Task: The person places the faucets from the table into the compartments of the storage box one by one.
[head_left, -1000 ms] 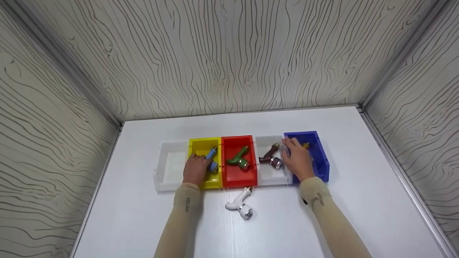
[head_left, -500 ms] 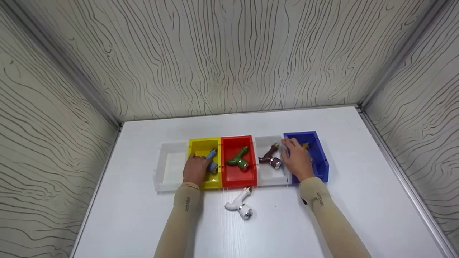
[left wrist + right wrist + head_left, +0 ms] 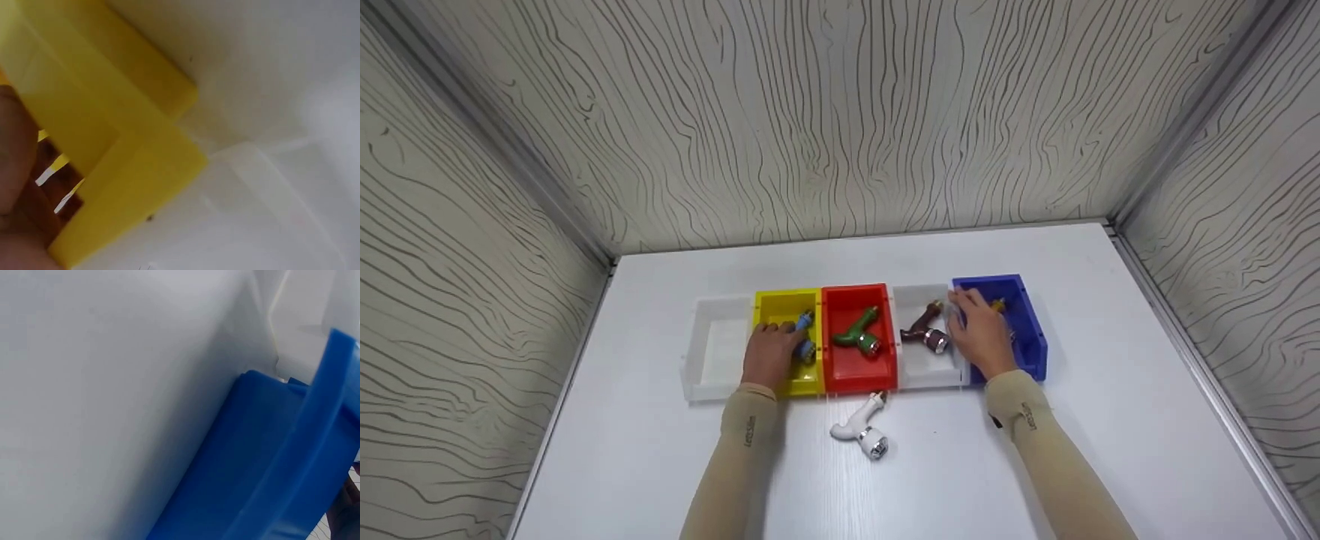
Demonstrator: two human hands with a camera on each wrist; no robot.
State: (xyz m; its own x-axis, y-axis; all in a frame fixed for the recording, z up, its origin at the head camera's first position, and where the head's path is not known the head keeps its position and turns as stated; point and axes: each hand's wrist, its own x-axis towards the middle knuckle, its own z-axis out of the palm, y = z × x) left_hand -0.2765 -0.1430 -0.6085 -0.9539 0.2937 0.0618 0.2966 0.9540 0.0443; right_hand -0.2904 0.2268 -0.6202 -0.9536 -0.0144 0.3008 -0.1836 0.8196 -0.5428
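Note:
In the head view my left hand (image 3: 770, 354) reaches over the left wall of the yellow bin (image 3: 787, 301). Its fingers pinch the blue faucet (image 3: 805, 350) inside, partly covering its body. My right hand (image 3: 984, 335) grips the left wall of the blue bin (image 3: 1039, 352), next to the frosted white bin. Behind that hand a faucet with a brass end (image 3: 998, 304) is mostly hidden. The left wrist view shows part of the left hand (image 3: 17, 180) beside the yellow wall; the right wrist view shows mainly the blue bin (image 3: 236, 455).
A green faucet (image 3: 858, 334) lies in the red bin (image 3: 861, 375), a maroon faucet (image 3: 926, 330) in the frosted white bin (image 3: 922, 375). Another frosted bin (image 3: 724, 390) ends the row at left. On the white table (image 3: 937, 487) a white faucet (image 3: 862, 429) lies in front.
My left fingers have shifted slightly and now lie across the middle of the blue faucet, which has moved a little toward me. The right hand stays in place.

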